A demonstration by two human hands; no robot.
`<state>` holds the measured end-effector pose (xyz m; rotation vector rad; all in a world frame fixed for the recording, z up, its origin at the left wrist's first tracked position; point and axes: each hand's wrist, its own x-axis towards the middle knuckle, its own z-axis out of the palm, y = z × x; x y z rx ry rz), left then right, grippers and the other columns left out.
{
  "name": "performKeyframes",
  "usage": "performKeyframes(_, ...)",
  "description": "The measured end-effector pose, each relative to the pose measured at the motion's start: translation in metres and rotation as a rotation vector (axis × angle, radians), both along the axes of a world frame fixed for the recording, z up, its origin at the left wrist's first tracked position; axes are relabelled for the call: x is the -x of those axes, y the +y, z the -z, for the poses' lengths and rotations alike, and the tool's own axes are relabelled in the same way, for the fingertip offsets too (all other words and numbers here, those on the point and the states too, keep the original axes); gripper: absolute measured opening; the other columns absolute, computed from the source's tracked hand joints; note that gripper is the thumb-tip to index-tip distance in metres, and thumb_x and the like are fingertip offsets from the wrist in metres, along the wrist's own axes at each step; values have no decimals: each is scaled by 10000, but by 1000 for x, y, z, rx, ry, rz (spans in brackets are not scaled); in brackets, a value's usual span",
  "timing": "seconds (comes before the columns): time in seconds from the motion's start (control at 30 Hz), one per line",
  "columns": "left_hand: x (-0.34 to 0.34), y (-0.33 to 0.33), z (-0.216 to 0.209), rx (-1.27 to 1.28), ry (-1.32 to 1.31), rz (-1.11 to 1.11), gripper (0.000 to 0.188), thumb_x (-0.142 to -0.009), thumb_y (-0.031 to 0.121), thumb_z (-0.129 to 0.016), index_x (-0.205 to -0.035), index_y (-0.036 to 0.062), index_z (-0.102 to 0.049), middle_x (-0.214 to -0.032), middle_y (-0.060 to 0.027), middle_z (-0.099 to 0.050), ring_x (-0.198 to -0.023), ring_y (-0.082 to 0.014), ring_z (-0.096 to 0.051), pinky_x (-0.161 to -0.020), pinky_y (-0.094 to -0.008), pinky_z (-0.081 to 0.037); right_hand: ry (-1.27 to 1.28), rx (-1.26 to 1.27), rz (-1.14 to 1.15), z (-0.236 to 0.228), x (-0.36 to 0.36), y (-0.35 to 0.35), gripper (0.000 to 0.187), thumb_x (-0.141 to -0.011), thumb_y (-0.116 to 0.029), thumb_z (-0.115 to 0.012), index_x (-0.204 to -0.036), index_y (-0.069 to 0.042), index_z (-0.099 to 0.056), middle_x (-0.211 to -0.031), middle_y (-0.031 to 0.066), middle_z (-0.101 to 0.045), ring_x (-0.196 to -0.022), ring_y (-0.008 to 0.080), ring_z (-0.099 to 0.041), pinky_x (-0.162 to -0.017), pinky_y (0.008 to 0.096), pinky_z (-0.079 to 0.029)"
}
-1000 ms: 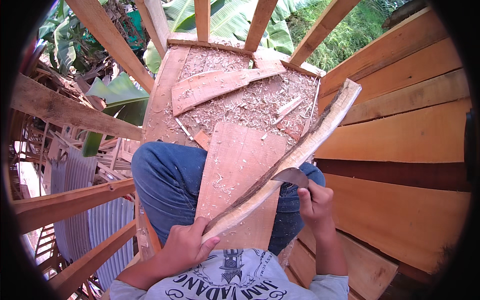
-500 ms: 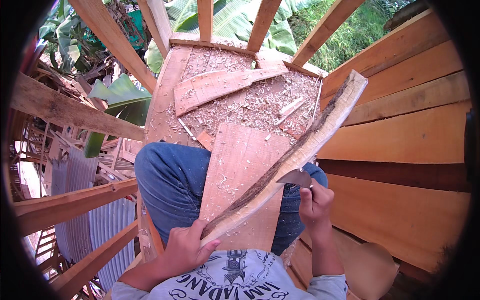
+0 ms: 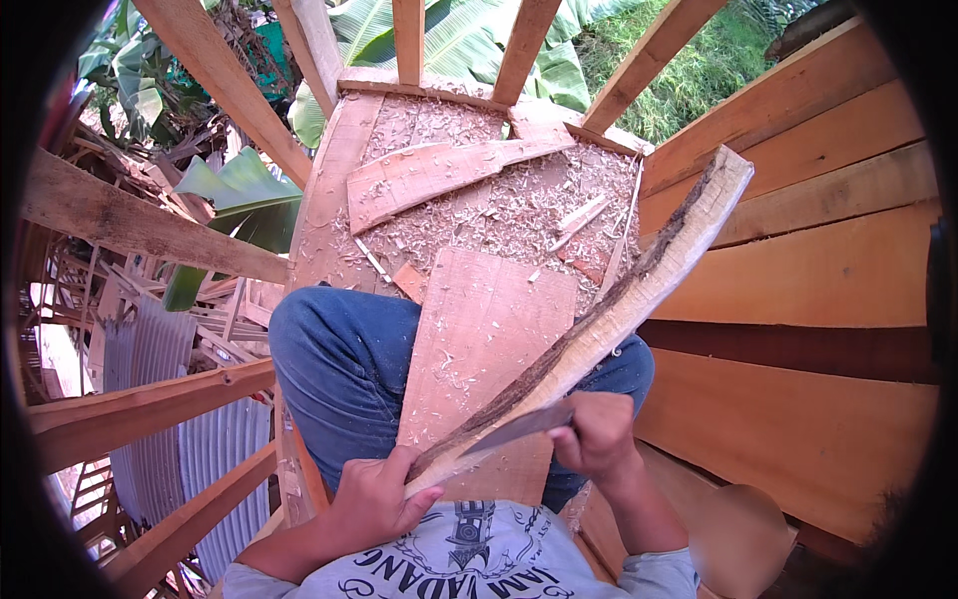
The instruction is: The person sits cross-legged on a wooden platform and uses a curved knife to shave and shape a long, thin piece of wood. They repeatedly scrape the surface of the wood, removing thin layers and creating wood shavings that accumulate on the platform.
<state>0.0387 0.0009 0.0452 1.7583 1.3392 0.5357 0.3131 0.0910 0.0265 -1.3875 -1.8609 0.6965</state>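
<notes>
A long, slightly curved strip of wood with dark bark along one edge slants from my lap up to the far right. My left hand is wrapped round its near end. My right hand grips a knife, whose handle is hidden in the fist. The blade lies against the pale face of the strip, a short way beyond my left hand. Beneath the strip, a flat wooden board rests across my lap between my knees.
A paddle-shaped piece of wood lies on the floor among many wood shavings. Plank walling rises on the right. Wooden railings stand on the left, with corrugated metal sheets beyond. Banana leaves show past the far posts.
My right hand has drawn the knife along the strip toward my left hand. The strip's far end has shifted slightly to the right. My left hand has hardly moved.
</notes>
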Motion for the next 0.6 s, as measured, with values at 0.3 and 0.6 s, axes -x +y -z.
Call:
performKeyframes(0.3, -3, -1, -2, 58, 35, 7, 351, -871, 298, -610, -971, -20, -501, -630, -160, -567, -541, -340, -601, -509, -401, -455, -15, -71, 12, -3, 1, 12, 380, -860, -343, -643, -615, -81, -518, -512, 76, -459, -412, 249, -503, -415, 341, -402)
performKeyframes(0.6, 3, -1, -3, 16, 29, 18, 361, -867, 314, -628, -965, -13, -514, -599, -139, -567, -521, -323, -604, -490, -388, -461, 98, 11, 134, 4, -16, 7, 400, -901, -329, -599, -624, -54, -510, -489, 75, -438, -406, 230, -495, -398, 313, -376)
